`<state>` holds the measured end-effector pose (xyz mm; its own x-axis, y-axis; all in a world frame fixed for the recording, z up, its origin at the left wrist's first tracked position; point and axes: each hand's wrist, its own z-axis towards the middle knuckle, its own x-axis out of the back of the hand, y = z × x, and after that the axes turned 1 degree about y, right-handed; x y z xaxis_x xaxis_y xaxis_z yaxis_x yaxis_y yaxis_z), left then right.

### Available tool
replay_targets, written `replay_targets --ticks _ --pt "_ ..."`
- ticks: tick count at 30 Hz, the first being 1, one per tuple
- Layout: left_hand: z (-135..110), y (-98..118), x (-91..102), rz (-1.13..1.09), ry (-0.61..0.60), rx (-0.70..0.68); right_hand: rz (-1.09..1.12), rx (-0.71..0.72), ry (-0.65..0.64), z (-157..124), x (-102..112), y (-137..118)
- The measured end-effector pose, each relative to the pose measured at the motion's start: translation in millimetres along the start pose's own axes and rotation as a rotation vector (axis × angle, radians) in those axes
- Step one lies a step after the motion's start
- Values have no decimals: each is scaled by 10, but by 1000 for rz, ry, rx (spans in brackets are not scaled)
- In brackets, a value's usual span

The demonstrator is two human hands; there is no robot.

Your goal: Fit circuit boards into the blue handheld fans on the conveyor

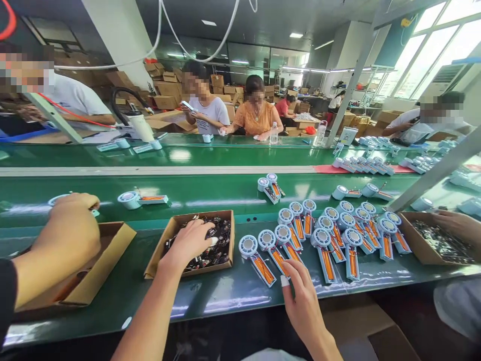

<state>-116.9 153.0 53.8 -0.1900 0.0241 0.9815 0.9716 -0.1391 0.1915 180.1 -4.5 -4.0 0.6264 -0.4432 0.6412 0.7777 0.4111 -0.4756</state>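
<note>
My left hand [191, 240] reaches into a cardboard box [151, 265] of small dark parts [221, 235]. Its fingers are spread over the parts, and a white cover sits on the thumb. Close to the near edge of the bench, my right hand [302, 296] has thumb and fingers apart, the thumb also covered in white. Its fingertips lie at the handle end of a light-blue handheld fan [283, 233]; whether they touch it I cannot tell. Several more such fans [248, 245] lie around it, their handles showing orange inside and thin wires.
A co-worker's arm [63, 240] crosses another cardboard box [108, 260] at left. Another person's hand [456, 225] is at a parts box [417, 245] on the right. Single fans [130, 199] lie on the green belt [210, 193]. People sit opposite; a slanted metal post [432, 175] stands at right.
</note>
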Motion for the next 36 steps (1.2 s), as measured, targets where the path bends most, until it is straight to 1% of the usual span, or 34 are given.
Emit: replay_targets --ticks 3,6,9,11,13,15,18,20,22,24,26,28,29,31,34,36 --pt "-19 -106 -62 -54 40 -77 31 7 -63 49 14 -13" --pt "-23 -206 -55 -129 135 -126 53 24 -146 144 -59 -90" --pt "-57 -289 -41 -220 257 -118 -54 74 -188 274 -245 -215" --pt "-89 -318 -59 -374 347 -66 -188 110 -230 358 -415 -293" --pt "-116 -313 -97 -530 397 4 -306 126 -276 423 -582 -344" --pt "-137 -273 -136 -588 382 34 -360 128 -299 460 -705 -356" --pt "-168 -173 -161 -554 318 -16 -341 138 -305 471 -759 -313" --pt "-191 -105 -155 -521 290 -52 -310 145 -311 463 -721 -265" --pt "-206 -52 -145 -492 290 -62 -278 143 -318 452 -657 -222" --pt "-204 -19 -145 -454 289 -77 -205 108 -323 441 -595 -195" --pt "-177 -11 -161 -366 228 -116 -105 36 -325 434 -549 -182" --pt "-124 -24 -188 -268 137 -161 -18 -44 -328 433 -525 -177" --pt "-91 -37 -202 -234 99 -179 9 -76 -329 436 -521 -175" --pt "-21 -66 -222 -218 60 -213 48 -119 -326 447 -522 -169" --pt "51 -90 -214 -230 45 -258 73 -140 -311 462 -539 -157" --pt "59 -83 -185 -239 73 -244 80 -134 -307 464 -551 -153"
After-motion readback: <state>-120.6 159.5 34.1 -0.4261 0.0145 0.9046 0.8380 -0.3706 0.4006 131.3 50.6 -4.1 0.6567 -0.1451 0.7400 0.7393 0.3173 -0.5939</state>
